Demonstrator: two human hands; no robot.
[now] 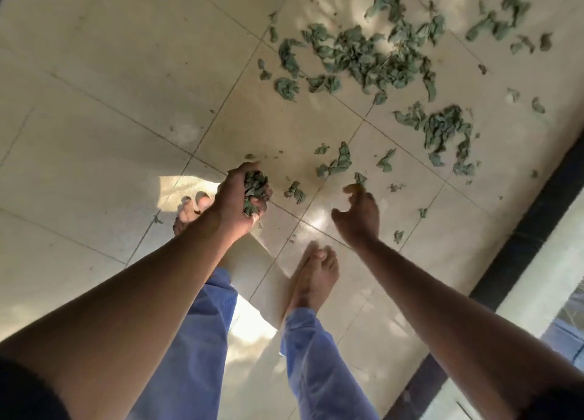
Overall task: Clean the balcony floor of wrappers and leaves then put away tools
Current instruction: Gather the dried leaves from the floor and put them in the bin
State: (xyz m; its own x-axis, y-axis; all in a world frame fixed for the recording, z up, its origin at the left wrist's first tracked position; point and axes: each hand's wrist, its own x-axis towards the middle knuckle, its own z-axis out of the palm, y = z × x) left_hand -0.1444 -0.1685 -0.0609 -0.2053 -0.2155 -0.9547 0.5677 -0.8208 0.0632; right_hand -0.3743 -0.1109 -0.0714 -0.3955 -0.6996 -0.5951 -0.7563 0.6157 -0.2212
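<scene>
Above the tiled floor (110,81), left hand (235,198) clutching leaves (254,192), right hand (358,215) loosely curled, empty

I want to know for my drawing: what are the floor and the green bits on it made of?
The floor looks like pale, smooth, slightly glossy tile, probably ceramic or stone: thin grout lines cross it and sun patches shine on it. The green bits look like wilted, curled, matte leaves. The left hand grips a bunch of them.

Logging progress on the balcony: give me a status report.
Left hand grips a clump of leaves. Right hand open, reaching for a leaf. Many leaves on floor. Nothing blocking.
</scene>
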